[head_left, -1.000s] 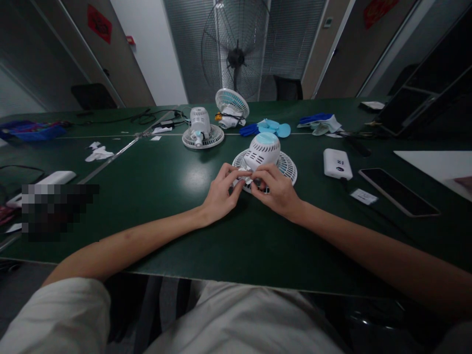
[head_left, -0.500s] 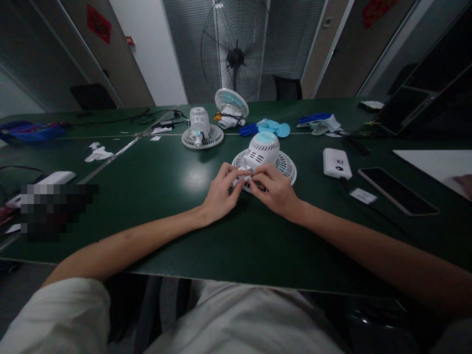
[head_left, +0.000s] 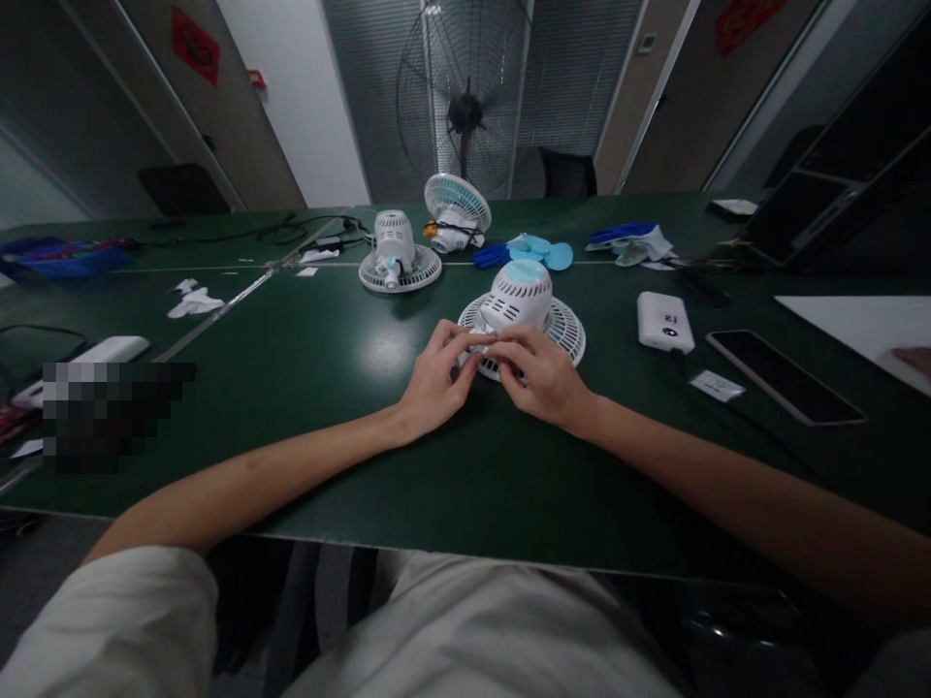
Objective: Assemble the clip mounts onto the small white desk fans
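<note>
A white desk fan (head_left: 518, 296) with a light-blue cap on its motor housing lies face down on its round grille, in front of me. My left hand (head_left: 440, 378) is closed in a pinch on the white neck piece at the fan's near side. From the other side my right hand (head_left: 542, 373) meets it, fingers bent and fingertips gathered at the same neck piece. Whatever small part sits between the right fingertips is hidden. Both hands cover most of the neck.
A second face-down fan (head_left: 399, 257) and a tilted fan (head_left: 457, 213) stand farther back. Light-blue fan blades (head_left: 539, 251) and gloves (head_left: 632, 242) lie behind. To the right are a white power bank (head_left: 664, 322) with a cable and a phone (head_left: 786, 376). Another person's hand (head_left: 913, 361) shows at the right edge.
My right fingers have shifted slightly at the fan's neck, with the thumb lower and farther from the left fingertips. My left hand and the fan stay almost unmoved.
</note>
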The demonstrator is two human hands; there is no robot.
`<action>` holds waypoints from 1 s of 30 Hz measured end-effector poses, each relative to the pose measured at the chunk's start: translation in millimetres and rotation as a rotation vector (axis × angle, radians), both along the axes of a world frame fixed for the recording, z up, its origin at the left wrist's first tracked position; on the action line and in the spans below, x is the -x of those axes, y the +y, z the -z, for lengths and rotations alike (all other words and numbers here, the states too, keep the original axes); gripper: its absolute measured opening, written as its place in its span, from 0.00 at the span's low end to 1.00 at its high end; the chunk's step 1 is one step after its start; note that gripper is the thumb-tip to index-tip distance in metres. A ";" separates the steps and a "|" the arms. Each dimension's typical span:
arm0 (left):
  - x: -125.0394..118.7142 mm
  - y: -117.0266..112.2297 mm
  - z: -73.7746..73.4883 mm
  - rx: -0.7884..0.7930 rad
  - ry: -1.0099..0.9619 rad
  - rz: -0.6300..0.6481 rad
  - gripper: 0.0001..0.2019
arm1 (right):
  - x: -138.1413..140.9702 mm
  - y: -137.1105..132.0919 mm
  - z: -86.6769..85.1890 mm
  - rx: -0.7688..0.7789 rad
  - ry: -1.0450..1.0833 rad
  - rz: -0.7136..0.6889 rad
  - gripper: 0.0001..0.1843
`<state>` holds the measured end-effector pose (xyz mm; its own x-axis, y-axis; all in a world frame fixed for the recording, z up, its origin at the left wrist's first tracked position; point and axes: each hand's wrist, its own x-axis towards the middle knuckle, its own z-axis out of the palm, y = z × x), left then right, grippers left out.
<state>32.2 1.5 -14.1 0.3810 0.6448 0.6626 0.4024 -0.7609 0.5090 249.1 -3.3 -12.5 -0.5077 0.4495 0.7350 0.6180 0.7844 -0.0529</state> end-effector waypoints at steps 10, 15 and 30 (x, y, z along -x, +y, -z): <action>-0.3 -0.2 -1.4 0.009 0.003 0.004 0.11 | 1.3 -0.2 -1.0 0.054 0.068 0.031 0.05; -1.2 -0.7 -0.8 0.002 0.004 0.008 0.12 | 2.2 1.6 0.8 -0.004 0.054 0.042 0.04; 0.6 0.3 -1.0 0.018 0.000 -0.001 0.11 | 0.2 -0.2 0.0 0.037 0.072 0.026 0.10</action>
<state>31.6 1.8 -13.1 0.3803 0.6573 0.6506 0.4032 -0.7509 0.5230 248.9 -3.5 -12.5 -0.4418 0.4898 0.7516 0.6318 0.7647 -0.1269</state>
